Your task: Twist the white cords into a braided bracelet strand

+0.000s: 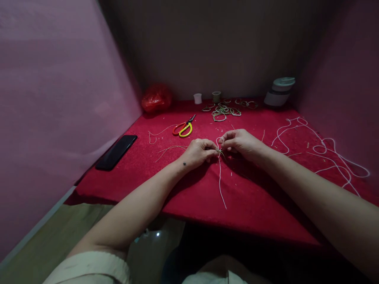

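Note:
Above the middle of the red cloth, my left hand [199,152] pinches a bundle of thin greenish cords [222,152] between thumb and fingers. A white cord [220,177] crosses the bundle there, its loose end hanging toward the front edge of the table. My right hand [238,142] is close on the right, thumb and fingertips closed on the small loop of the white cord. Thin tan strands [171,147] trail out to the left from behind my left hand. The exact crossing of the cords is partly hidden by my fingertips.
Scissors [186,128] with red and yellow handles lie beyond my left hand. A black phone [116,152] rests at left. Braided cord rings [220,114], two small cups [216,96], a red plastic bag [156,98] and a white container [279,92] stand behind. Loose white cord [325,148] sprawls right.

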A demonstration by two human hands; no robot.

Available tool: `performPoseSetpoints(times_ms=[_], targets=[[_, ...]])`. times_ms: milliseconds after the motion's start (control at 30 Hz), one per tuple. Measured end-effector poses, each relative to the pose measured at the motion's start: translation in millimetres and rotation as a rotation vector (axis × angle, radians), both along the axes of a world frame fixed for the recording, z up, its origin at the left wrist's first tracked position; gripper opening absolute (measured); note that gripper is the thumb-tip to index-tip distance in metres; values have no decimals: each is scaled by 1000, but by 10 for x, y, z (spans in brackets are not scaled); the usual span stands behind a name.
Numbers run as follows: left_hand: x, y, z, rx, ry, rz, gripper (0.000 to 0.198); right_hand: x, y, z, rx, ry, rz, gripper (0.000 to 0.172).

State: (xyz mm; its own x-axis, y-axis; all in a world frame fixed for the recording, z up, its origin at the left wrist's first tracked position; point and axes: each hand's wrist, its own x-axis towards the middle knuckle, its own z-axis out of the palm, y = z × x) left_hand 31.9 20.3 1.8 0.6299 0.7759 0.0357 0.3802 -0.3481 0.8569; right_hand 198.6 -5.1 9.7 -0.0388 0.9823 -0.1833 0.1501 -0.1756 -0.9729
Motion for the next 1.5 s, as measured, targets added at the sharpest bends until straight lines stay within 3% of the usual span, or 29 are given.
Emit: performPoseSetpoints(times_ms=[300, 633, 800, 867, 967, 1067, 1233, 1500], targets=[[19, 36, -31, 2, 60, 10, 18, -40, -24, 8, -77, -34, 80, 23], [53, -9, -22, 102, 236, 16, 19, -61, -41, -42, -25, 32, 97, 22], [68, 5, -48, 57, 220, 39, 19, -67, -40, -27, -15, -55, 110, 19], [66, 19, -42, -1, 197, 55, 19, -46, -56, -19, 92, -152, 44, 16], [58, 32, -10, -114, 165, 96, 17, -3, -146, -12, 536, -376, -61, 9], [41, 33, 29, -238, 123, 106, 18, 17, -285, -38, 878, -688, 50, 8], [-1, 65, 48, -371, 38, 59, 22, -21, -367, -147, 1076, -1189, 183, 17], [-36, 133, 31, -445, -27, -33, 13, -31, -267, -215, 1233, -1335, 324, 27]])
